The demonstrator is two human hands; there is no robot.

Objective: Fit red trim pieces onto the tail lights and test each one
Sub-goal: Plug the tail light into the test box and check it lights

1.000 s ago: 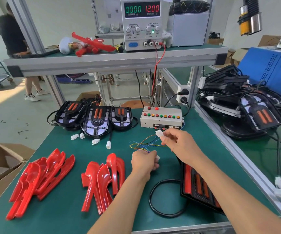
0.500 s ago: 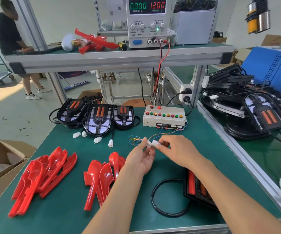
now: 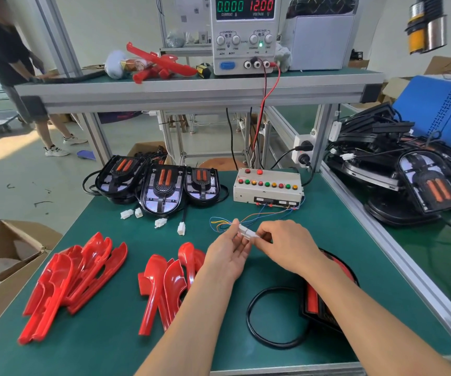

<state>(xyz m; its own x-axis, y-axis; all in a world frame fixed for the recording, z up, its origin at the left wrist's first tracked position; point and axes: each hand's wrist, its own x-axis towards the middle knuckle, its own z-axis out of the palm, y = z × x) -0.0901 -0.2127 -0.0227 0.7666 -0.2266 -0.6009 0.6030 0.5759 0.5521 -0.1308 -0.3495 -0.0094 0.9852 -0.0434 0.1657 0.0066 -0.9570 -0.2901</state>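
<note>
While fingers [image 3: 236, 230] pinch white connectors [image 3: 247, 231], seemingly joined, green bench [image 3: 110, 335] holds trims [image 3: 72, 278]

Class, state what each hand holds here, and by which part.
Both hands pinch white plugs by the ends: left hand the wired one, right hand the other.

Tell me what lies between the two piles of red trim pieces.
Only bare green mat between the left pile and right pile, in the head view.
</note>
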